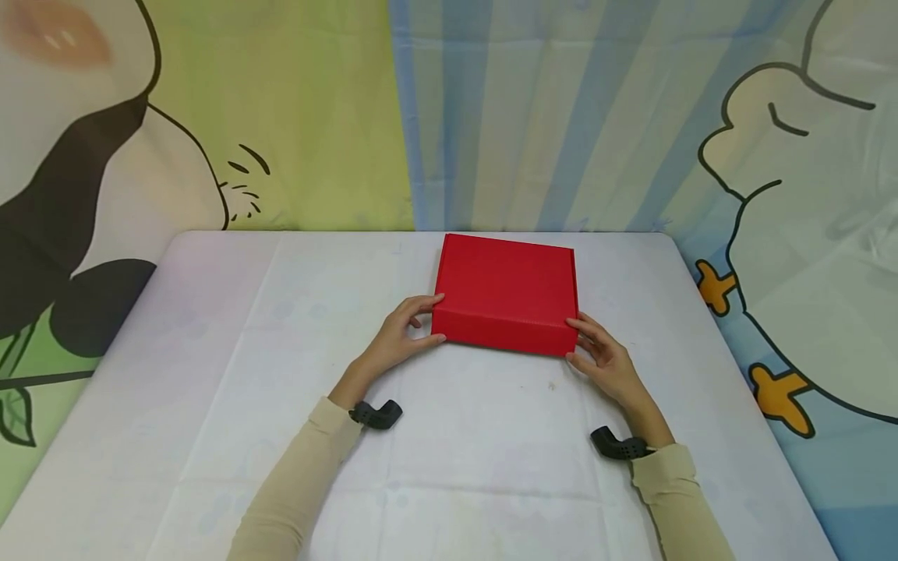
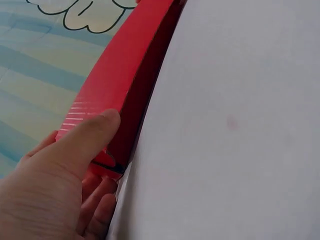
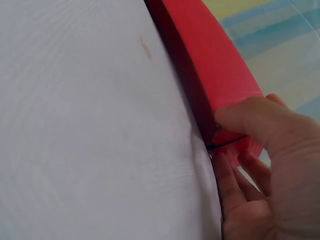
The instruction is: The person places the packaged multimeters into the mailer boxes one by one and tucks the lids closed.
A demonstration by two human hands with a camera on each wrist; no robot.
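Observation:
A flat red cardboard box (image 1: pixel 507 282) with a closed lid sits toward the far edge of the white table, turned slightly. At its near left corner my left hand (image 1: pixel 393 336) grips it, thumb on the front and fingers along the left side. My right hand (image 1: pixel 609 365) holds the near right corner in much the same way. In the left wrist view, the thumb of the left hand (image 2: pixel 60 165) presses the box edge (image 2: pixel 117 65). The right wrist view shows the right hand (image 3: pixel 285 135) with its thumb on the box (image 3: pixel 215 55) and fingers around the end.
A white cloth with creases covers the table (image 1: pixel 281 467). Behind it hangs a printed curtain (image 1: pixel 533 117) with cartoon figures, which also runs down both sides. Black wrist cameras sit on the left wrist (image 1: pixel 377 414) and the right wrist (image 1: pixel 619 444).

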